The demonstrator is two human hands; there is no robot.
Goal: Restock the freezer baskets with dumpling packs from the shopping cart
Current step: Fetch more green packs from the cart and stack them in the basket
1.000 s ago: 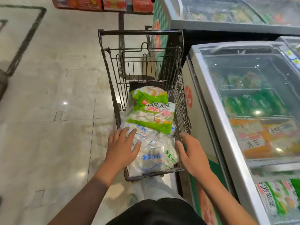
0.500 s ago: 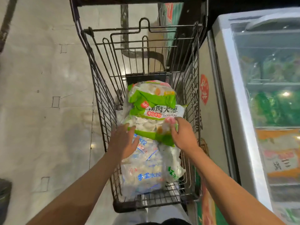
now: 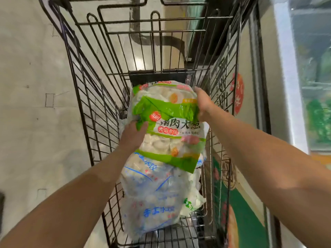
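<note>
A green-and-white dumpling pack (image 3: 168,126) lies tilted on top of the pile in the wire shopping cart (image 3: 86,90). My left hand (image 3: 132,135) grips its left edge, thumb on the green band. My right hand (image 3: 202,104) holds its upper right edge against the cart's right side. Under it lies a blue-and-white dumpling pack (image 3: 152,197), with another white pack (image 3: 191,203) partly hidden at its right.
The chest freezer (image 3: 279,86) stands right beside the cart, its glass lid (image 3: 315,77) shut over green packs. The freezer's side carries red and green stickers. Pale tiled floor (image 3: 35,104) spreads to the left of the cart.
Both hands left the blue pack, moved deeper into the cart and took hold of the green pack by its two sides. The camera leaned in closer over the cart.
</note>
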